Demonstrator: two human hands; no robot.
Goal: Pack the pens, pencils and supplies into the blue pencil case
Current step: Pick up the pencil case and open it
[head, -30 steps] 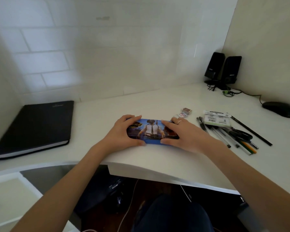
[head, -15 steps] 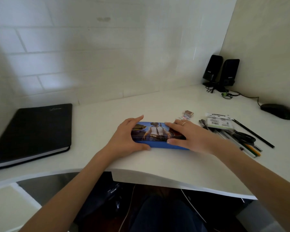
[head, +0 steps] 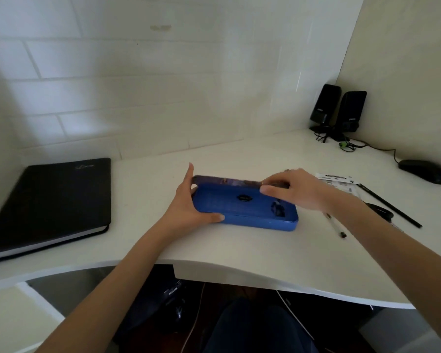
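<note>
We find the blue case [head: 242, 207] lying on the white table [head: 239, 250], near its front edge and roughly at the middle of the view. Its lid [head: 229, 180] is raised at the far side, so that we look into the blue tray; a small dark fitting sits at the centre of the tray floor and another dark item lies near its right end, too blurred for us to identify.

The left hand [head: 189, 207] grips the left end of the case, thumb along the near wall and fingers up against the lid's left edge. The right hand [head: 293, 189] pinches the lid's upper edge toward the right end, thumb in front and fingers over the top.

To the right of the case, partly hidden by the right forearm, lie the supplies: a white pen [head: 336, 226] with a dark tip, a black pencil [head: 390, 206] running diagonally, a dark pair of scissors [head: 382, 212] and a white printed packet [head: 337, 180]. None of these touches the case.

At the left of the table we note a closed black notebook [head: 51, 205]. In the far right corner stand two black speakers [head: 339, 110], and near them a black mouse [head: 424, 171] with its cable.
</note>
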